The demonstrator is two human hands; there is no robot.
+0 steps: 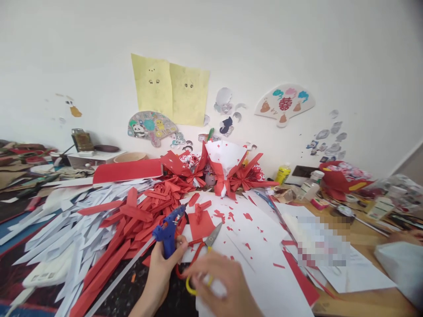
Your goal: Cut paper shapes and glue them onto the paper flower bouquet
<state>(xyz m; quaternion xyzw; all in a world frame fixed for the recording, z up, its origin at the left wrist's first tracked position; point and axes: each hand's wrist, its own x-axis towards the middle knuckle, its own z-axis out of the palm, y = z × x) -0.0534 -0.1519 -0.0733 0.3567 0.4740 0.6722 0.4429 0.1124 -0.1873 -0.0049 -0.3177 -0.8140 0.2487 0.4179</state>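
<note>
My left hand point(163, 266) is wrapped round the handle of a blue hot glue gun point(169, 229). A long translucent glue stick point(124, 273) runs out of its back end towards me. My right hand point(224, 281), smeared by motion, is over the handles of a pair of scissors point(213, 237) with red and yellow grips. Whether its fingers grasp them I cannot tell. Beyond the scissors lies a red paper square point(201, 224) with a small folded red piece point(199, 212) at its top edge. White paper sheets point(264, 281) spread under and beside my right hand, strewn with red scraps.
Folded red strips point(145, 207) and white strips point(72, 237) are heaped on the left. Red and white paper bouquets point(226, 163) stand against the wall. To the right are bottles point(312, 182), a yellow container point(282, 174) and another red bouquet point(343, 178).
</note>
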